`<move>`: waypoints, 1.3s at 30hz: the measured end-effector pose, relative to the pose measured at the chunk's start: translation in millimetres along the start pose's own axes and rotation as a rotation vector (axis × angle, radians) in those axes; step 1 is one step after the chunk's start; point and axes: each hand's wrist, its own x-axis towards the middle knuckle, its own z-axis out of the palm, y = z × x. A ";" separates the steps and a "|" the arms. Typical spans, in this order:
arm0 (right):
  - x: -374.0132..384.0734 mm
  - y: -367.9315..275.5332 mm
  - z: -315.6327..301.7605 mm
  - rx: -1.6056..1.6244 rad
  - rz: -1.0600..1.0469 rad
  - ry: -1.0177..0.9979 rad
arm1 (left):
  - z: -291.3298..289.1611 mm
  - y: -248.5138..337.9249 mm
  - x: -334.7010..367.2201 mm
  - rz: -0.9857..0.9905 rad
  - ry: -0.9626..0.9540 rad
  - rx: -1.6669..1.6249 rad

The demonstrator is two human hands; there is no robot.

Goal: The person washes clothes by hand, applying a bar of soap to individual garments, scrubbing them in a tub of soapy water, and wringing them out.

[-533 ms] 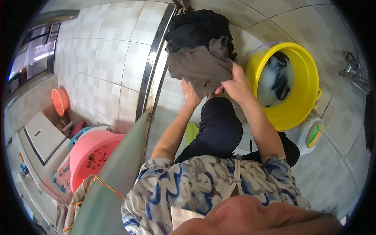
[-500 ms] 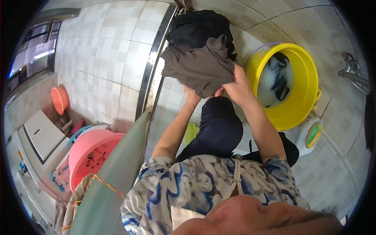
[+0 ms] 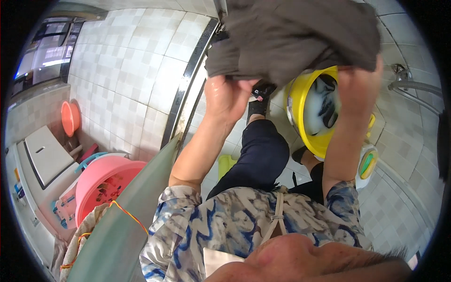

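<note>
A brownish-grey garment (image 3: 300, 42) hangs spread between my two hands at the top of the view. My left hand (image 3: 226, 96) is closed on its lower left edge. On the right, my right hand (image 3: 358, 84) grips the other edge, slightly blurred, in front of the yellow bucket (image 3: 307, 131). Cloudy water and dark cloth pieces (image 3: 324, 101) fill part of that bucket. The garment covers most of the black clothing behind it; a small bit shows at its left edge. What kind of garment it is, I cannot tell.
A glass panel (image 3: 141, 197) stands at my left. Beyond it are a pink basin (image 3: 89, 188), a white washing machine (image 3: 49, 155) and a small orange basin (image 3: 70, 118). A green stool (image 3: 226, 165) is beneath me. A white container (image 3: 369, 164) sits by the bucket; a tap (image 3: 401, 75) is on the right wall.
Both hands have moved apart and raised the garment, which now spreads wide. My right hand has shifted right, across the bucket. The black clothing is now mostly covered.
</note>
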 end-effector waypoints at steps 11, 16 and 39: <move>-38.5 -64.0 108.8 1.153 1.282 -0.468 | -155.2 -17.8 73.4 0.229 0.348 0.487; -121.4 -92.3 216.6 1.085 1.130 -0.803 | -268.9 -21.6 43.8 0.079 0.302 1.418; -266.3 176.7 133.6 0.549 1.191 -0.624 | 27.7 -193.2 64.7 0.730 -0.821 1.412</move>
